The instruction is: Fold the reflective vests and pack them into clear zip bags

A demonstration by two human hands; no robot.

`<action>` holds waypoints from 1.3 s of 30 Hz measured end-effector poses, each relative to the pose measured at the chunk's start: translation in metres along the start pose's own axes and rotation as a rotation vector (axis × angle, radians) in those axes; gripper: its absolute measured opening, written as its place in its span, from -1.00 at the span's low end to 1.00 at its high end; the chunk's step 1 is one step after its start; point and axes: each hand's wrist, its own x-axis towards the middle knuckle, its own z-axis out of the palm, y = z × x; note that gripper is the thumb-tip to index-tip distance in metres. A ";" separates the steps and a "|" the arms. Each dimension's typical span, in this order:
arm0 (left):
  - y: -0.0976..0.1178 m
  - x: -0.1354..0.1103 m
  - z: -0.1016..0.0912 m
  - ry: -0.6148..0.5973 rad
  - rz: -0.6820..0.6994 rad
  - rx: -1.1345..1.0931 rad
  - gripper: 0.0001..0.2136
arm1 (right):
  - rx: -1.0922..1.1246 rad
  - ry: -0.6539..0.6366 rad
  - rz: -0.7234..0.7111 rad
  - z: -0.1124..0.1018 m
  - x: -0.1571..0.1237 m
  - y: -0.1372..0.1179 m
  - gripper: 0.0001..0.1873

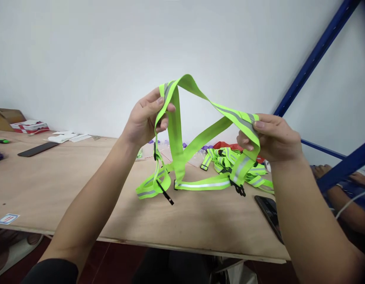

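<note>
A neon-green reflective vest (177, 130) made of straps with grey stripes hangs above the table, stretched between my two hands. My left hand (147, 116) pinches one shoulder strap between thumb and fingers. On the other side, my right hand (274, 138) grips the second shoulder strap, its thumb on the grey stripe. Below, the waist strap (204, 185) hangs low over the tabletop, with a black buckle (238, 188) at its right end and a black clip (165, 193) dangling on the left. Several more green reflective straps (226, 159) lie heaped behind it.
The wooden table (82, 177) runs against a white wall. A phone (269, 215) lies near my right forearm. Farther left are a dark flat bar (37, 149), papers (68, 136) and a box (30, 126). Blue metal posts (315, 59) rise at right, beside another person's arm (345, 201).
</note>
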 end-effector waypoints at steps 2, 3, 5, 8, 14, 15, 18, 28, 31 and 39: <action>0.006 0.003 0.001 0.039 0.001 0.056 -0.78 | -0.070 -0.034 -0.012 -0.003 0.003 -0.007 -0.68; 0.008 0.004 0.002 0.053 -0.002 0.076 -0.78 | -0.099 -0.022 -0.022 -0.003 0.004 -0.010 -0.67; 0.011 0.005 0.002 0.074 -0.016 0.109 -0.81 | -0.147 0.028 -0.053 -0.003 0.008 -0.013 -0.66; 0.010 0.008 -0.003 0.104 -0.048 0.149 -0.87 | -0.229 0.106 -0.126 -0.004 0.012 -0.013 -0.67; 0.005 0.015 -0.022 0.158 -0.087 0.166 -0.73 | -0.396 0.244 -0.225 -0.007 0.008 -0.009 -0.75; 0.005 0.017 -0.023 0.160 -0.091 0.167 -0.73 | -0.431 0.270 -0.235 -0.006 0.007 -0.008 -0.77; 0.006 0.020 -0.022 0.163 -0.075 0.118 -0.75 | -0.528 0.339 -0.288 -0.004 0.006 -0.009 -0.78; 0.029 0.027 -0.016 0.097 -0.025 0.070 -0.83 | -0.256 0.176 -0.077 -0.014 0.032 -0.024 -0.55; 0.031 0.024 -0.017 0.086 -0.026 0.100 -0.70 | -0.176 0.167 -0.038 -0.013 0.033 -0.024 -0.57; 0.018 0.024 -0.011 0.082 -0.092 0.174 -0.75 | -0.069 0.193 0.021 0.006 0.027 -0.017 -0.68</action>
